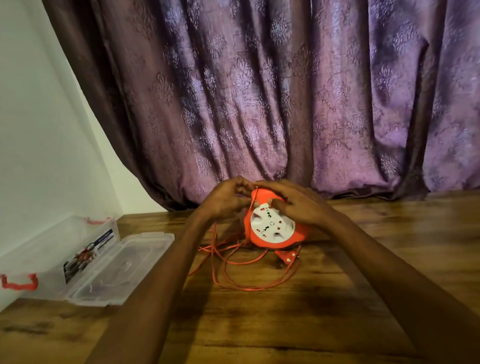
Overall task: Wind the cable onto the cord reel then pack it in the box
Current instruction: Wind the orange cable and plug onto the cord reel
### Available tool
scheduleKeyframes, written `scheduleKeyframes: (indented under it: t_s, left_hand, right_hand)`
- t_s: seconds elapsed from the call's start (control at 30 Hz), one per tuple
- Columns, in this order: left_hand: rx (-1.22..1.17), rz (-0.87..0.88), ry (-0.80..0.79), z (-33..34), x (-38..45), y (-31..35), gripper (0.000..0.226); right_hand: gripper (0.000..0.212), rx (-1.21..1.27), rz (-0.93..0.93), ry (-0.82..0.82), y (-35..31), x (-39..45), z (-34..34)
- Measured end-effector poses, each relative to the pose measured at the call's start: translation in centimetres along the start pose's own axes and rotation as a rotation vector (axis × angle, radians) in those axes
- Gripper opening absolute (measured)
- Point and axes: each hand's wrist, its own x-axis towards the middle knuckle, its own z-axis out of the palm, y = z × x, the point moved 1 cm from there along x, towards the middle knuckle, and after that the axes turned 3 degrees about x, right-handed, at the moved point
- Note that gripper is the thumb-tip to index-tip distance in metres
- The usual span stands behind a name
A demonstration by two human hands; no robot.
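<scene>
1. The left hand (225,198) pinches the orange cable (235,260) at the reel's 12 o'clock edge.
2. The right hand (292,202) grips the orange cord reel (270,226), held tilted above the table.
3. Loose cable loops and the plug (287,257) lie at 6 o'clock beneath the reel.
4. The clear box (60,247) sits open at 9 o'clock, its lid (123,267) flat alongside; its label is unreadable.
5. The wooden table (281,341) has bare room toward 3 o'clock; a purple curtain (280,72) hangs behind.

Glossy plastic cord reel (272,227), clear plastic box (71,261), polished wood table (251,345), embossed cloth curtain (280,72).

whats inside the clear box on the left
The clear box stands open, its lid laid flat beside it. Only a printed label shows on its wall; nothing is plainly visible inside, though the frosted plastic blurs the bottom.
</scene>
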Motion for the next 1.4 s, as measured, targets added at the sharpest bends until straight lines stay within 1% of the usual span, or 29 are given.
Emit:
scheduleKeyframes:
  t_s: [0.07,0.1,0.2,0.27,0.33,0.4,0.5,0.57,0.63,0.7,0.77,0.83,0.9,0.97,1.0,1.03,1.13,1.2,1.27,1.3,1.33,1.37,1.4]
  left_hand:
    - [-0.012,-0.006,-0.001,0.1,0.0,0.0,0.039]
    - [-0.009,-0.004,0.001,0.2,0.0,0.0,0.040]
    - [0.048,0.013,0.013,0.3,-0.1,-0.2,0.037]
    - [0.126,0.035,0.003,0.2,-0.2,-0.3,0.035]
    - [0.186,0.039,-0.002,-0.1,-0.4,-0.4,0.038]
    - [0.160,0.013,0.006,-0.7,-0.9,-0.6,0.037]
    - [0.036,-0.049,0.061,-2.1,-2.2,-1.5,0.030]
    - [-0.146,-0.094,0.122,-2.9,-3.2,-2.2,0.019]
    - [-0.331,-0.175,0.196,-3.5,-4.1,-2.8,0.017]
    - [-0.453,-0.233,0.266,-4.0,-4.7,-3.3,0.013]
    - [-0.538,-0.249,0.335,-4.5,-5.0,-3.6,0.008]
    - [-0.597,-0.259,0.395,-4.9,-5.2,-3.6,0.012]
    - [-0.638,-0.262,0.435,-5.3,-5.5,-3.4,0.014]
    - [-0.678,-0.257,0.446,-5.6,-5.7,-3.1,0.011]
    - [-0.691,-0.256,0.444,-5.6,-5.7,-2.8,0.011]
    - [-0.701,-0.258,0.440,-5.7,-5.7,-2.6,0.011]
    - [-0.726,-0.276,0.438,-5.3,-5.5,-1.6,0.011]
    - [-0.763,-0.285,0.460,-4.8,-5.2,-0.9,0.009]
    - [-0.798,-0.288,0.477,-4.2,-4.7,-0.3,0.009]
    - [-0.808,-0.289,0.477,-3.9,-4.6,0.0,0.009]
    - [-0.806,-0.290,0.470,-3.5,-4.3,0.2,0.010]
    - [-0.795,-0.293,0.461,-3.2,-4.2,0.4,0.010]
    - [-0.782,-0.301,0.450,-2.7,-4.1,0.6,0.010]
  right_hand:
    - [0.055,-0.074,0.000,-0.050,-0.6,0.7,-0.7]
    - [0.052,-0.098,-0.019,-0.041,-0.8,0.9,-1.0]
    - [0.041,-0.168,-0.062,0.092,-1.0,1.1,-1.2]
    - [0.038,-0.183,-0.084,0.176,-0.9,0.9,-1.0]
    - [0.037,-0.179,-0.079,0.228,-0.6,0.5,-0.8]
    - [0.038,-0.159,-0.033,0.249,0.2,0.1,-0.8]
    - [0.037,-0.071,0.045,0.235,2.0,-0.6,-1.0]
    - [0.032,-0.055,0.093,0.233,3.3,-1.2,-0.9]
    - [0.028,-0.104,0.133,0.224,4.4,-1.5,-0.4]
    - [0.028,-0.194,0.195,0.207,5.2,-1.4,0.2]
    - [0.035,-0.288,0.313,0.215,5.6,-1.0,0.4]
    - [0.040,-0.311,0.454,0.266,5.7,-0.4,0.2]
    - [0.047,-0.228,0.561,0.311,5.6,0.1,-0.3]
    - [0.061,-0.092,0.644,0.346,5.2,0.8,-0.5]
    - [0.064,-0.018,0.686,0.368,5.0,1.1,-0.4]
    - [0.063,0.053,0.722,0.388,4.8,1.3,-0.3]
    - [0.046,0.223,0.783,0.412,4.2,2.1,1.0]
    - [0.035,0.354,0.738,0.369,3.4,2.6,2.2]
    - [0.022,0.536,0.626,0.203,2.2,3.0,3.6]
    - [0.021,0.623,0.577,0.129,1.6,2.9,4.0]
    - [0.022,0.725,0.548,0.100,1.2,2.8,4.2]
    - [0.023,0.804,0.522,0.119,0.9,2.5,4.0]
    - [0.022,0.852,0.497,0.180,0.9,2.4,3.7]
